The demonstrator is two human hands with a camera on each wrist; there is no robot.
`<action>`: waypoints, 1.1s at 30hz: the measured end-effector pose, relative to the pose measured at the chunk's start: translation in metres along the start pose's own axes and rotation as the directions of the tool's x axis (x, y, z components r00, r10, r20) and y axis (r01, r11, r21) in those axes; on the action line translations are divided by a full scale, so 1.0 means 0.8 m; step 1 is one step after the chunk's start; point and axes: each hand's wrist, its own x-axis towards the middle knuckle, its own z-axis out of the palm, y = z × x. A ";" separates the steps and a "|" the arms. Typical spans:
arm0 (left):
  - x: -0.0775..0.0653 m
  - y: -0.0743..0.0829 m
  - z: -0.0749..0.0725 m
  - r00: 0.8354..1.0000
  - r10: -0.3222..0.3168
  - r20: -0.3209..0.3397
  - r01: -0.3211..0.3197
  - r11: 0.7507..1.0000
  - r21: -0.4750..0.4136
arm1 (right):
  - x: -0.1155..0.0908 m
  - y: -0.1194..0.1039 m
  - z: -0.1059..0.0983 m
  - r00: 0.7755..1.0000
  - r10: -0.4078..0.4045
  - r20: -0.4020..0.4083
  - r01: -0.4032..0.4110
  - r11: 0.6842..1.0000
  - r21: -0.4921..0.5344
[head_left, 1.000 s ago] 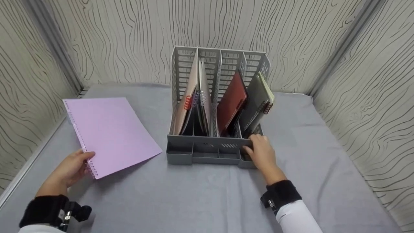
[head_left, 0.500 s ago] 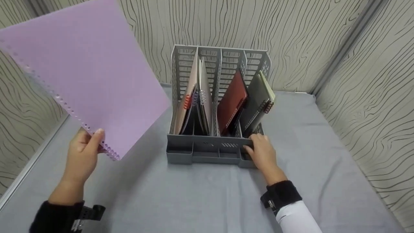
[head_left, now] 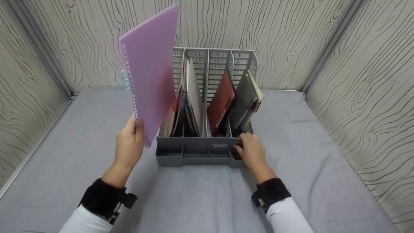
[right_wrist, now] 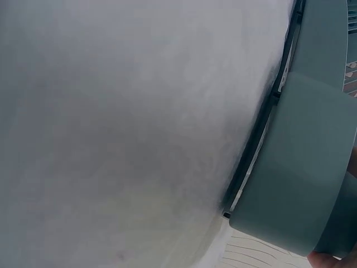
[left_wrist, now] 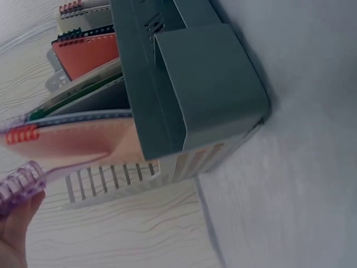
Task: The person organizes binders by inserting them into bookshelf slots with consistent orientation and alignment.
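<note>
My left hand [head_left: 129,142] pinches a purple spiral notebook [head_left: 150,71] by the lower end of its bound edge. The notebook stands nearly upright in the air, covering the left side of a grey file organizer [head_left: 169,161]. In the left wrist view, its clear purple coil [left_wrist: 22,184] shows beside the organizer's leftmost slot. My right hand [head_left: 254,152] grips the organizer's front right corner, thumb over the small front compartment. Only a little of that hand enters the right wrist view, beside the organizer's front wall [right_wrist: 301,167].
Several spiral notebooks stand in the organizer: a pinkish one with a red coil [head_left: 174,104], pale and dark ones, a red notebook [head_left: 221,100] and a grey-green one [head_left: 244,100]. A grey cloth [head_left: 200,197] covers the table. Wood-patterned panels [head_left: 275,38] enclose the back and sides.
My left hand has lifted the purple notebook off the table, carried it right and turned it steeply upright beside the organizer. My right hand keeps its hold on the organizer; the head view has shifted slightly.
</note>
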 end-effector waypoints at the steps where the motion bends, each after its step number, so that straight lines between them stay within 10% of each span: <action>1: 0.004 -0.001 0.008 1.000 0.008 -0.013 -0.007 1.000 0.004 | 0.000 0.001 0.000 1.000 -0.009 -0.009 0.009 1.000 -0.002; 12: 0.027 -0.017 0.056 0.997 0.031 -0.069 -0.027 0.998 0.053 | -0.001 0.002 0.002 0.999 -0.031 -0.040 0.030 0.999 -0.017; 33: 0.038 -0.038 0.090 0.993 -0.082 -0.083 0.087 0.994 0.062 | 0.000 0.003 0.003 0.999 -0.033 -0.034 0.033 0.999 0.008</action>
